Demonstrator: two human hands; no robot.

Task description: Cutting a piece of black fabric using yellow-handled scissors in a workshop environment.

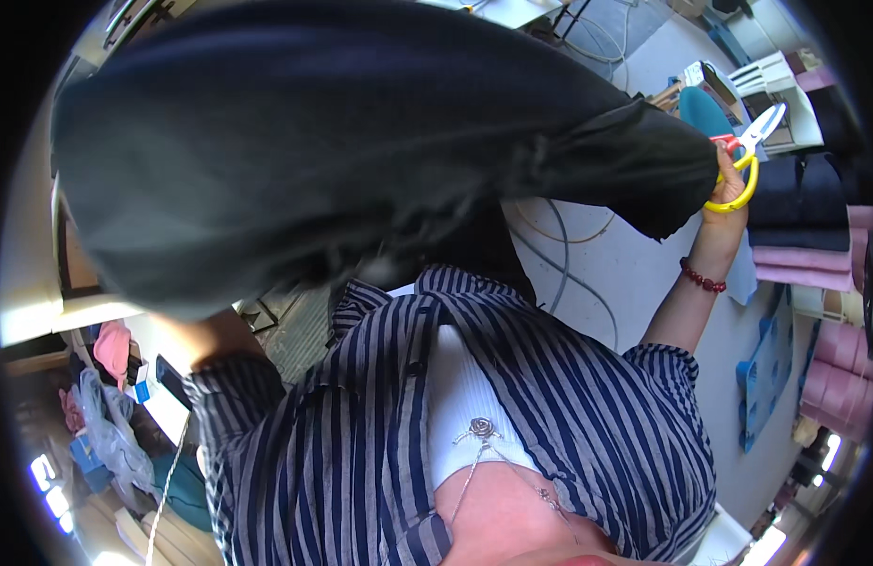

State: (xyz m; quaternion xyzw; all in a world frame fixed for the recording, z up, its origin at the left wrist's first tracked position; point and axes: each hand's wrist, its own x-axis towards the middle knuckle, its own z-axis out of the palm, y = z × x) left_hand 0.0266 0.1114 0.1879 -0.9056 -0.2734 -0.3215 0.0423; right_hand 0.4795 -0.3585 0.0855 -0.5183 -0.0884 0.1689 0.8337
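A large piece of black cloth [342, 141] is spread across the upper view, bunched and creased along its lower side. My right hand [729, 189] is closed around a pair of scissors [744, 184] with yellow and red handles. The light blades point up and away from me. The narrow right end of the cloth meets the fingers of this hand; whether they also pinch it is hidden. My left forearm [215, 340] reaches up under the cloth's left end, which covers the left hand and its fingers.
Folded pink and dark fabrics [800, 259] are stacked at the right, near a blue openwork panel [767, 373]. Cables [564, 259] run over the pale floor. To the left lie a clear plastic bag [106, 424] and a pink cloth [113, 351].
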